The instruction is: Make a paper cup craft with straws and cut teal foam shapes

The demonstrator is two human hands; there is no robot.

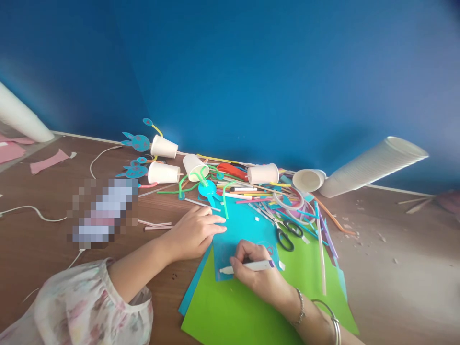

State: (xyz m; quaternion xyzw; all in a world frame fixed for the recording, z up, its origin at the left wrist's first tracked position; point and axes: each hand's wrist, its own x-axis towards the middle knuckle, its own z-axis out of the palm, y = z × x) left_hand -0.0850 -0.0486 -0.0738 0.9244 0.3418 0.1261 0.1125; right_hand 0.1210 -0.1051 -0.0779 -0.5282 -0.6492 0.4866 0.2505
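Wall (pixel 230 72): spanning the upper frame in blue, rising behind a brown table (pixel 158 292).
Right hand (pixel 257 273): grasping a white marker (pixel 247 267) at lower center, pointing its narrow end left over blue paper (pixel 247 230).
Left hand (pixel 197 232): extending loosely at center, gripping nothing, fingers reaching over that paper.
Paper cups (pixel 164 172), scissors (pixel 285 235): lying beyond, mid-frame and right of center.

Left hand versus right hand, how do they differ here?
The left hand is empty, fingers extended, while the right hand grips a white marker with a purple end. The left arm has a floral fabric sleeve; the right forearm is bare in view, wearing silver-coloured bracelets. Both hands are at the bright blue sheet.
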